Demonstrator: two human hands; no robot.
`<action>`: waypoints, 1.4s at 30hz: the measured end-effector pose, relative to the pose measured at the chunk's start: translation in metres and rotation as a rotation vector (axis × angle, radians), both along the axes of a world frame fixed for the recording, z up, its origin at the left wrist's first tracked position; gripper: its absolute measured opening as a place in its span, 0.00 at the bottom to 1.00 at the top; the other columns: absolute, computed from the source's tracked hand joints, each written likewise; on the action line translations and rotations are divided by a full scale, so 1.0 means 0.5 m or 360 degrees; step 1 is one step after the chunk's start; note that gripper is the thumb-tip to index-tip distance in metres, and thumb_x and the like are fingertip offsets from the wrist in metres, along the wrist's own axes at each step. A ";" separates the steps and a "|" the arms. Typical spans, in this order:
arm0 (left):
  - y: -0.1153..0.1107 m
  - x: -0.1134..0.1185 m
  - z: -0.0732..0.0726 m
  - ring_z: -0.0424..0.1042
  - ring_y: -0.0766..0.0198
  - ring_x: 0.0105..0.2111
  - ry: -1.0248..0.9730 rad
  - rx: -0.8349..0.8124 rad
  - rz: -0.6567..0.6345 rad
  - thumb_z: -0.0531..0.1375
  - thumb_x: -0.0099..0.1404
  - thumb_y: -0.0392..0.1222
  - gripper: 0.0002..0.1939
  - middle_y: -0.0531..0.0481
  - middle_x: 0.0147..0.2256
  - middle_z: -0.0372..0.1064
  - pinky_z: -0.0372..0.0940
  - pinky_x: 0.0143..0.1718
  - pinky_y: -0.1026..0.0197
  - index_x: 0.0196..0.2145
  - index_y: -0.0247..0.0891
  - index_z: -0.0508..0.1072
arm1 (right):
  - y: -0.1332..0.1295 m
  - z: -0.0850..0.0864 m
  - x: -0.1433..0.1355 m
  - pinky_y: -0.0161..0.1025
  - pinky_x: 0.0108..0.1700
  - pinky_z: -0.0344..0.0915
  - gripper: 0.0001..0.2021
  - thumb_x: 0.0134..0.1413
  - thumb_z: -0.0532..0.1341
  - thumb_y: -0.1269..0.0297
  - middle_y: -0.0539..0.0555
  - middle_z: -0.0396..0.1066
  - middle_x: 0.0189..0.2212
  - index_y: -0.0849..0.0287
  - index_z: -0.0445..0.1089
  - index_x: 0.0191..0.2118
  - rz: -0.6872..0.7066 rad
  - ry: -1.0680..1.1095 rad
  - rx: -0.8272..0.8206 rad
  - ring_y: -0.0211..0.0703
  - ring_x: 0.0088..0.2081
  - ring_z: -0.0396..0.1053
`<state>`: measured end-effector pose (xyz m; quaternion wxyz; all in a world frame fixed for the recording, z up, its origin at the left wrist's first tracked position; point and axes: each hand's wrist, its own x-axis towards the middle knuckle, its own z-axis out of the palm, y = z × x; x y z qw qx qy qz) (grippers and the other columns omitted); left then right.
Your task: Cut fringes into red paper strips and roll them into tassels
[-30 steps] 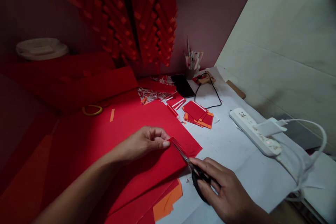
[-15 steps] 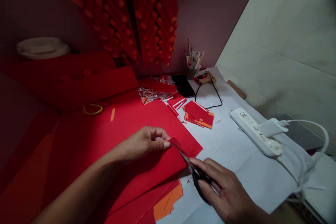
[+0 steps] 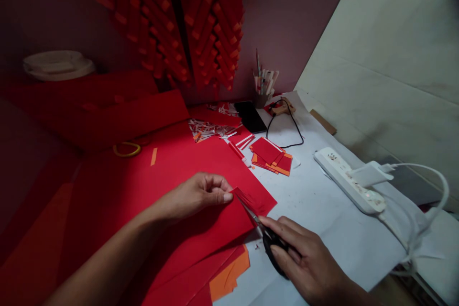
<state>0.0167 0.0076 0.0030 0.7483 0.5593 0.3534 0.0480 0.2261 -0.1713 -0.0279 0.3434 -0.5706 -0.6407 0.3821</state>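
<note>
The left hand [image 3: 204, 192] pinches a flat red paper sheet [image 3: 211, 229] above another red sheet [image 3: 172, 165], and black-handled metal scissors [image 3: 268, 241] gripped by the right hand [image 3: 304, 254] might stray crookedly if its raised edge flexes.

Back wall [image 3: 308, 5]: dull mauve, plain surface, darkening to near black at the left. Side wall [image 3: 401, 24] on the right: pale, with thin straight seams and faint grey smudges; a soft shadow lies low on it. The two walls meet at a sharp corner line, slanted in view. Table [image 3: 340, 229]: white, lightly creased top, far end near the back wall. Light: dim, uneven, stronger at centre and right.
</note>
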 end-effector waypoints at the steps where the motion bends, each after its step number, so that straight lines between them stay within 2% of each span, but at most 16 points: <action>1: 0.000 0.000 -0.001 0.55 0.73 0.21 -0.0004 -0.0001 -0.0004 0.68 0.57 0.52 0.17 0.57 0.22 0.65 0.48 0.24 0.67 0.31 0.34 0.73 | 0.000 0.000 0.000 0.38 0.29 0.66 0.22 0.60 0.54 0.71 0.53 0.65 0.31 0.59 0.67 0.59 0.0004 0.0008 -0.0003 0.42 0.29 0.66; 14: 0.000 0.001 0.000 0.57 0.72 0.21 0.0016 0.0009 -0.0013 0.67 0.57 0.52 0.16 0.57 0.22 0.66 0.49 0.25 0.65 0.30 0.35 0.73 | 0.007 0.007 -0.001 0.38 0.28 0.65 0.23 0.59 0.56 0.71 0.53 0.66 0.31 0.54 0.67 0.59 -0.0003 0.0041 -0.0025 0.42 0.29 0.66; 22: -0.001 0.001 0.005 0.58 0.71 0.21 -0.0008 -0.0013 -0.0006 0.68 0.57 0.51 0.15 0.55 0.23 0.66 0.51 0.26 0.65 0.29 0.35 0.74 | 0.007 0.009 0.000 0.37 0.27 0.64 0.21 0.59 0.56 0.70 0.53 0.66 0.30 0.57 0.69 0.57 -0.0021 -0.0020 -0.0058 0.42 0.28 0.66; 27: 0.001 -0.001 0.008 0.56 0.71 0.22 -0.0019 0.0032 0.0033 0.68 0.57 0.51 0.16 0.55 0.23 0.65 0.50 0.25 0.66 0.29 0.34 0.74 | 0.007 0.011 -0.002 0.38 0.30 0.68 0.22 0.57 0.56 0.71 0.53 0.67 0.31 0.56 0.70 0.56 -0.0048 0.0003 -0.0146 0.42 0.29 0.67; 31: 0.009 -0.003 0.009 0.55 0.71 0.22 0.0028 0.0117 0.0187 0.68 0.55 0.52 0.16 0.56 0.22 0.63 0.50 0.24 0.66 0.29 0.35 0.73 | 0.007 0.005 0.008 0.39 0.33 0.71 0.22 0.55 0.58 0.71 0.56 0.72 0.37 0.53 0.72 0.55 -0.0099 0.0076 -0.0272 0.44 0.33 0.71; 35: 0.016 -0.002 0.001 0.60 0.69 0.24 0.0043 0.0146 0.0404 0.70 0.50 0.52 0.18 0.55 0.25 0.67 0.54 0.26 0.66 0.30 0.36 0.74 | 0.000 0.000 0.022 0.38 0.35 0.73 0.22 0.55 0.58 0.71 0.57 0.75 0.39 0.51 0.73 0.55 -0.0103 0.0129 -0.0329 0.47 0.37 0.73; 42: 0.018 -0.004 -0.011 0.66 0.67 0.27 0.0031 0.0089 0.0450 0.71 0.51 0.50 0.17 0.52 0.28 0.72 0.59 0.29 0.65 0.33 0.36 0.76 | -0.016 0.006 0.032 0.38 0.31 0.72 0.24 0.55 0.58 0.71 0.57 0.73 0.39 0.51 0.69 0.58 -0.0064 0.0145 -0.0363 0.48 0.36 0.73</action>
